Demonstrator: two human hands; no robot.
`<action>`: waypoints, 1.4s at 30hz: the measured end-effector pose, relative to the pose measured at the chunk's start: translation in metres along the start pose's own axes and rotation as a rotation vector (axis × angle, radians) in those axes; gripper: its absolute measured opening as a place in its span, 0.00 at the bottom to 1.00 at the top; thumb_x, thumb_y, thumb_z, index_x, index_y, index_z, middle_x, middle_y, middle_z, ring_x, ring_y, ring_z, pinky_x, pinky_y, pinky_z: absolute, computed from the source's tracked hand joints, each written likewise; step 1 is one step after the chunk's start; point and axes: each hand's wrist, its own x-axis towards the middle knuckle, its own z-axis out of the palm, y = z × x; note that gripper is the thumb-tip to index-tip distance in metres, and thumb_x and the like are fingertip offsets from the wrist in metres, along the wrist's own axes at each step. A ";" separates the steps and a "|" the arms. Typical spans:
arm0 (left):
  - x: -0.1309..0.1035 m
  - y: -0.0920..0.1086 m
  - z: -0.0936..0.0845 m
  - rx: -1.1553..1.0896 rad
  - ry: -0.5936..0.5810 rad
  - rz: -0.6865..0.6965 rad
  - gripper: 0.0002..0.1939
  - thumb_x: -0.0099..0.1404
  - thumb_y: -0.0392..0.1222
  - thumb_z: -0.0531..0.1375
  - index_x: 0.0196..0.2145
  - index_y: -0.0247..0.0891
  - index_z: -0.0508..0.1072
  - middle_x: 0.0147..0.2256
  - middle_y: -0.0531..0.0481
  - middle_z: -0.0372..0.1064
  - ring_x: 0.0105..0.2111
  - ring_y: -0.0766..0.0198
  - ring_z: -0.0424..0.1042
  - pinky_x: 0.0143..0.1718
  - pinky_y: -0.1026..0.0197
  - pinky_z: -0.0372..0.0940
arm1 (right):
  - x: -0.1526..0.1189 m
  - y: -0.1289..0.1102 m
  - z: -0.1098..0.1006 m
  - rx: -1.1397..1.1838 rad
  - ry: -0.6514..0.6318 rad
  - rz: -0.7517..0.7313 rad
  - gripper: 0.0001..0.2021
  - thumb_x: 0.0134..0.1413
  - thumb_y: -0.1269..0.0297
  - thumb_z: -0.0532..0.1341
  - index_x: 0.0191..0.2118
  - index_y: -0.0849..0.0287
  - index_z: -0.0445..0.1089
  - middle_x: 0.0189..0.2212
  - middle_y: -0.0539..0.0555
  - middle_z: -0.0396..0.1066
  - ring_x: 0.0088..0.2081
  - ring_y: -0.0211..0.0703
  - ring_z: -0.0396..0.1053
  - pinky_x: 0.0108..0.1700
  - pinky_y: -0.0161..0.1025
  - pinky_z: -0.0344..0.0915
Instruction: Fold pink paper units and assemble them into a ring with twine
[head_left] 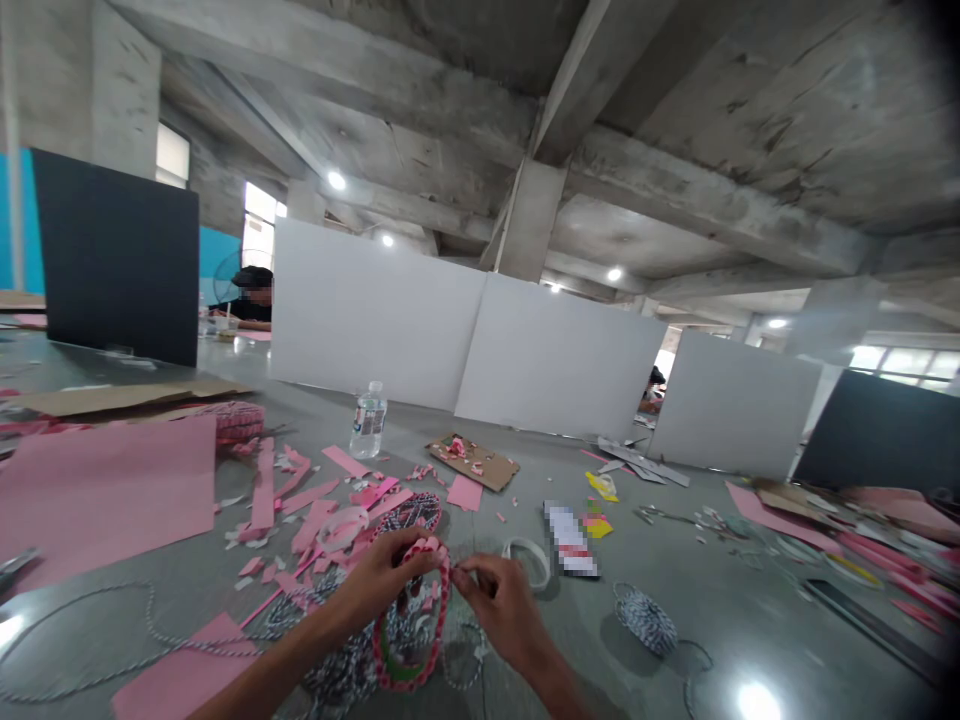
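Note:
My left hand grips the top of a pink-and-red scalloped strip that hangs down in a loop. A green inner face shows at the bottom of this loop. Close by on the right, my right hand has thumb and fingers pinched together at the strip's edge; what sits between the fingertips is too small to make out. Beneath the hands lies a heap of grey-and-white cord. Pink paper scraps are scattered beyond my left hand. A roll of white tape lies just past my right hand.
A water bottle stands beyond the scraps, left of a cardboard piece. A ball of cord lies at right, near a phone. Large pink paper covers the left. White panels stand across the back; a person sits behind.

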 end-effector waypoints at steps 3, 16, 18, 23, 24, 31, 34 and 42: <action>0.002 -0.004 -0.001 0.005 0.002 -0.001 0.24 0.53 0.64 0.64 0.31 0.38 0.72 0.21 0.59 0.56 0.20 0.67 0.61 0.19 0.68 0.57 | 0.001 0.002 -0.001 0.013 0.034 -0.005 0.21 0.63 0.48 0.58 0.29 0.61 0.74 0.17 0.43 0.53 0.21 0.34 0.52 0.24 0.34 0.46; 0.000 -0.003 -0.001 0.080 -0.031 0.033 0.23 0.59 0.63 0.60 0.31 0.37 0.75 0.23 0.57 0.60 0.25 0.65 0.61 0.25 0.66 0.56 | 0.004 0.004 0.007 0.421 0.072 0.093 0.18 0.53 0.48 0.68 0.26 0.59 0.77 0.23 0.50 0.72 0.27 0.40 0.67 0.29 0.33 0.59; 0.000 -0.003 -0.001 0.098 -0.051 0.081 0.22 0.61 0.62 0.58 0.29 0.37 0.73 0.23 0.58 0.56 0.25 0.66 0.58 0.27 0.66 0.55 | 0.006 0.005 0.007 0.534 0.121 0.144 0.19 0.50 0.46 0.69 0.26 0.58 0.75 0.23 0.50 0.72 0.27 0.41 0.68 0.29 0.33 0.61; 0.000 -0.007 -0.001 0.102 -0.040 0.031 0.24 0.61 0.64 0.56 0.26 0.39 0.68 0.23 0.58 0.53 0.24 0.66 0.55 0.25 0.66 0.52 | 0.011 0.002 -0.004 1.008 0.294 0.273 0.18 0.44 0.46 0.71 0.27 0.55 0.70 0.30 0.51 0.75 0.36 0.46 0.74 0.46 0.47 0.71; 0.000 -0.007 -0.001 0.111 -0.024 0.032 0.24 0.61 0.64 0.56 0.26 0.39 0.68 0.23 0.58 0.52 0.25 0.66 0.55 0.26 0.66 0.52 | 0.012 0.001 -0.007 1.094 0.322 0.295 0.18 0.43 0.47 0.72 0.26 0.55 0.68 0.25 0.48 0.72 0.31 0.44 0.72 0.46 0.48 0.71; -0.001 0.001 -0.002 0.117 -0.026 0.044 0.26 0.59 0.67 0.57 0.29 0.38 0.72 0.23 0.58 0.52 0.25 0.66 0.54 0.24 0.66 0.51 | 0.004 -0.001 -0.001 0.412 0.235 0.115 0.18 0.49 0.47 0.69 0.37 0.56 0.74 0.14 0.40 0.56 0.18 0.34 0.52 0.24 0.33 0.53; -0.001 0.003 -0.003 0.112 0.005 0.043 0.26 0.59 0.67 0.56 0.27 0.38 0.71 0.22 0.59 0.51 0.23 0.67 0.54 0.23 0.66 0.51 | -0.001 -0.003 0.003 0.190 0.071 0.025 0.13 0.54 0.52 0.67 0.33 0.57 0.79 0.17 0.45 0.63 0.21 0.38 0.57 0.26 0.36 0.51; 0.002 -0.006 -0.006 0.136 0.009 -0.002 0.26 0.58 0.68 0.55 0.27 0.39 0.66 0.19 0.61 0.50 0.19 0.69 0.53 0.19 0.67 0.48 | 0.015 0.014 -0.010 0.397 0.483 0.136 0.16 0.51 0.48 0.64 0.23 0.55 0.70 0.25 0.48 0.71 0.31 0.43 0.67 0.35 0.35 0.62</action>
